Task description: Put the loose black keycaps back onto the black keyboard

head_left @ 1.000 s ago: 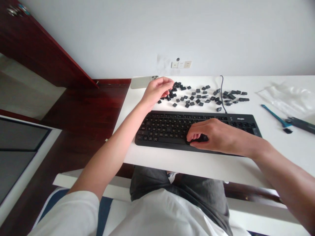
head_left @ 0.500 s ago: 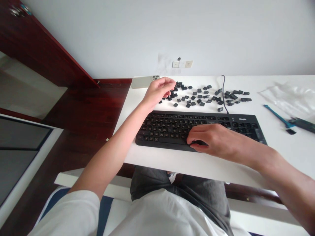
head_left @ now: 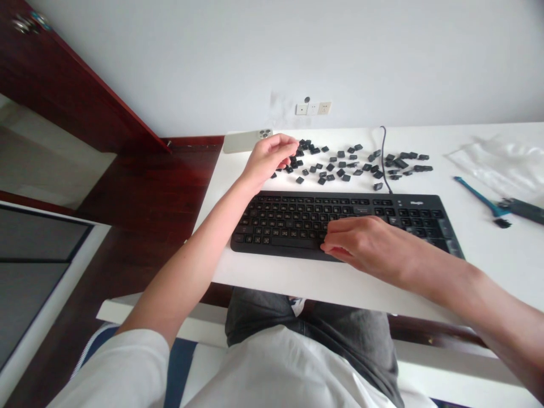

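While keyboard (head_left: 284, 218) stretches left-to-right, spacebar (head_left: 293, 242) edge nearest, hands (head_left: 361, 241) curl closed, contents hidden.

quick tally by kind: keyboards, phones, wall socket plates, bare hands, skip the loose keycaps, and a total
keyboard: 1
phone: 1
wall socket plates: 3
hands: 2 (left hand, right hand)
total: 7

At four o'clock the right hand (head_left: 363, 241) hides part of the keyboard (head_left: 283, 218); its grip cannot be made out. Toward twelve, the left hand (head_left: 271, 156) partly screens some loose keycaps (head_left: 293, 162). The view's edge crops the clear plastic (head_left: 508, 164) at three and the door (head_left: 63, 79) at ten.
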A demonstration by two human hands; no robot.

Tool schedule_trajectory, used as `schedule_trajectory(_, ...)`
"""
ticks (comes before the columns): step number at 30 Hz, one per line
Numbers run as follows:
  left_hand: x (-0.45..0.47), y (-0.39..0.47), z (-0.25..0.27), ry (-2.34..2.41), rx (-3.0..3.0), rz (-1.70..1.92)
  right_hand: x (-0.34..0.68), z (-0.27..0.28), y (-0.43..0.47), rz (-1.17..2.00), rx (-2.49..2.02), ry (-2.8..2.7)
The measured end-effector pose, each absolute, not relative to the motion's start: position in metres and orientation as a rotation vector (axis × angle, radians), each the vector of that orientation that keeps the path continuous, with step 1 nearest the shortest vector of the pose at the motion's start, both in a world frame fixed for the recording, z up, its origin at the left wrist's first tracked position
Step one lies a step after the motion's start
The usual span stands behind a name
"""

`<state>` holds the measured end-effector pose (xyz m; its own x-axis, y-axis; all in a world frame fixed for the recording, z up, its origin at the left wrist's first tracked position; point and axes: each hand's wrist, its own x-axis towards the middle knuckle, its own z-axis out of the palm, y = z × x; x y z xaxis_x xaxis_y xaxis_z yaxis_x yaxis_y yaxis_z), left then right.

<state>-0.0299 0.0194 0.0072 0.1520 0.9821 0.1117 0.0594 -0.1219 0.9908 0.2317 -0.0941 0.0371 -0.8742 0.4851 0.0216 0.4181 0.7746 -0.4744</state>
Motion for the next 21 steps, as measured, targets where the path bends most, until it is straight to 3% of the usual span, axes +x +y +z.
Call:
schedule_trajectory(14, -0.038, 0.010, 0.009, 1.156, 1.464, 1.240, 0.226, 0.041, -0.096, 0.667, -0.738, -2.898)
schedule_trajectory(21, -0.043, 0.011, 0.011, 1.197, 1.472, 1.293, 0.229, 0.045, -0.090, 0.816, -0.761, -2.844)
